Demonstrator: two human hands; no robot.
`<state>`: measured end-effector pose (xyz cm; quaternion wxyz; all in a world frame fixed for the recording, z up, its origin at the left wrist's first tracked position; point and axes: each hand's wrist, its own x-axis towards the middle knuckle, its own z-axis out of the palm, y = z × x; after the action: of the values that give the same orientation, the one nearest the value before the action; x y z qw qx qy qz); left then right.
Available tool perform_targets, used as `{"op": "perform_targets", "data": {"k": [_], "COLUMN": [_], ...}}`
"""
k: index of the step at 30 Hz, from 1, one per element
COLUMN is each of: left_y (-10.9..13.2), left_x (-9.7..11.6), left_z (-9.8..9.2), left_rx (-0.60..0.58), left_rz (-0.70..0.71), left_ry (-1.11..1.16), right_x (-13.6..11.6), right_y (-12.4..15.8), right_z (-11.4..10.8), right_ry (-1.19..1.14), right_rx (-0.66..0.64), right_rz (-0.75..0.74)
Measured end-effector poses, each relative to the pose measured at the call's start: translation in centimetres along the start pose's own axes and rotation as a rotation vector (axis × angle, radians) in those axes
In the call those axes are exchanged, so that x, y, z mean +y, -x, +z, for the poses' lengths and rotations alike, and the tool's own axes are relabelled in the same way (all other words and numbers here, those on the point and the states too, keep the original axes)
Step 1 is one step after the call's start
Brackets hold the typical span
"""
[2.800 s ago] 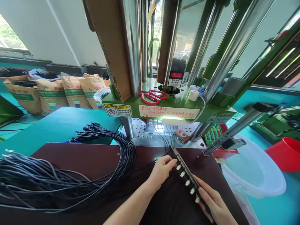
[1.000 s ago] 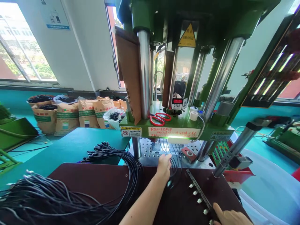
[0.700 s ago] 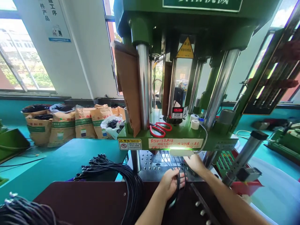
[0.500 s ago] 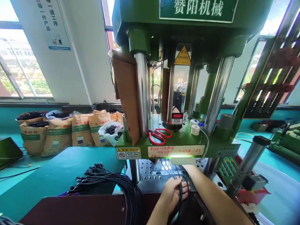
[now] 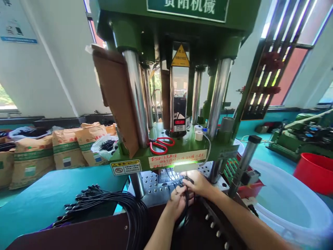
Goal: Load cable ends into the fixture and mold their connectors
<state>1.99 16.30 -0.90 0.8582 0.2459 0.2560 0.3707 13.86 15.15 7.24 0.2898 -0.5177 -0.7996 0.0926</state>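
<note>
Below the front of a green press (image 5: 221,152), my left hand (image 5: 177,203) is closed round several thin black cables (image 5: 186,205) that hang down past its palm. My right hand (image 5: 197,184) meets it from the right, just above the left fingers. Its fingers are bent around the upper part of the same cables, partly hiding them. Beyond both hands, thin cable strands lead up under the press block, over a perforated metal plate (image 5: 150,187). What lies further in under the block is hidden.
A thick bundle of black cables (image 5: 135,211) drapes over the brown ledge at left. Red-handled scissors (image 5: 159,150) and white tape rolls (image 5: 198,135) lie on the press. Cardboard (image 5: 114,97) leans against its left column. Paper sacks (image 5: 66,149) stand at left, a large pale tub (image 5: 283,198) at right.
My right hand has come out from under the press block to the cables beside my left hand. The view has turned right, bringing the tub and a red bucket into sight.
</note>
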Motion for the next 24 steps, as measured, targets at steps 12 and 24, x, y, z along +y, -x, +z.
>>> {"op": "perform_targets", "data": {"k": [12,24], "left_y": [0.2,0.3], "left_x": [0.0,0.1], "left_z": [0.2,0.1], "left_rx": [0.134,0.113], "left_rz": [-0.024,-0.053], "left_ry": [-0.07,-0.023], "right_x": [8.8,2.3], "right_y": [34.1,1.3], "right_z": [-12.4,-3.0], "right_ry": [0.523,-0.073], "right_rx": [0.24,-0.024], "right_rz": [0.696,0.391]}}
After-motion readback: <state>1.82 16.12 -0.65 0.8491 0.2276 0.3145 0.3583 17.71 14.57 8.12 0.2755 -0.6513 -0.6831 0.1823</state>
